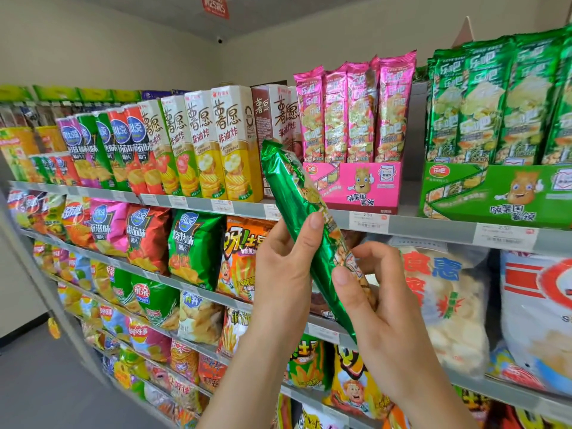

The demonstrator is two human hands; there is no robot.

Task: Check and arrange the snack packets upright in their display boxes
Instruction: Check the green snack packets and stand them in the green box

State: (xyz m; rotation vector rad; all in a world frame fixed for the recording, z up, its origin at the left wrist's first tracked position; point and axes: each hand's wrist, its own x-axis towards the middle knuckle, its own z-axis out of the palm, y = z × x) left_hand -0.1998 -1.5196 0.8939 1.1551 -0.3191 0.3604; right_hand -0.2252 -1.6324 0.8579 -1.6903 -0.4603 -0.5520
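A long green snack packet (297, 196) is held tilted in front of the shelves, its top leaning left. My left hand (284, 267) grips its middle from the left, thumb across the front. My right hand (371, 292) holds its lower part, thumb on the front and fingers curled behind. On the top shelf a green display box (495, 196) at the right holds several matching green packets (495, 100) standing upright. Left of it, a pink display box (353, 184) carries several pink packets (356, 113), also upright.
Tall cream snack cartons (229, 140) stand left of the pink box. Lower shelves are packed with chip bags (192, 246) and big white bags (445, 305). Price tags line the grey shelf edge (433, 226). Grey floor lies at the lower left.
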